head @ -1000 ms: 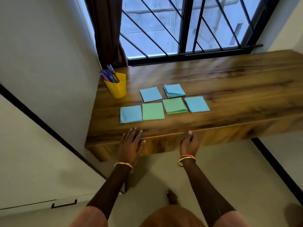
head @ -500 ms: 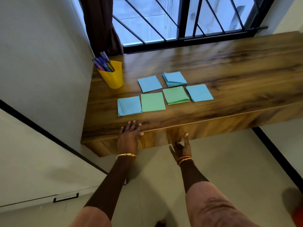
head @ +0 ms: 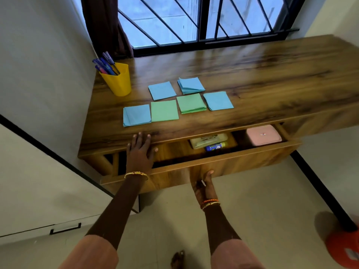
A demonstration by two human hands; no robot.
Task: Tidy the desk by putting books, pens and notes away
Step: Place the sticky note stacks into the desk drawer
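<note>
Notes (head: 164, 110): four blue, two green

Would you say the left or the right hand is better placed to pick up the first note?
Probably the left hand: it rests flat on the desk edge near the blue note, while the right hand grips the drawer front from below.

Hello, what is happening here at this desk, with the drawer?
A person is tidying a wooden desk. The right hand grips the drawer from under its front; the drawer stands partly open. The left hand rests flat on the desk edge. Six sets of blue and green notes lie on top, not yet put away. The pens stand in a yellow cup. Inside the drawer a pink box shows.
</note>
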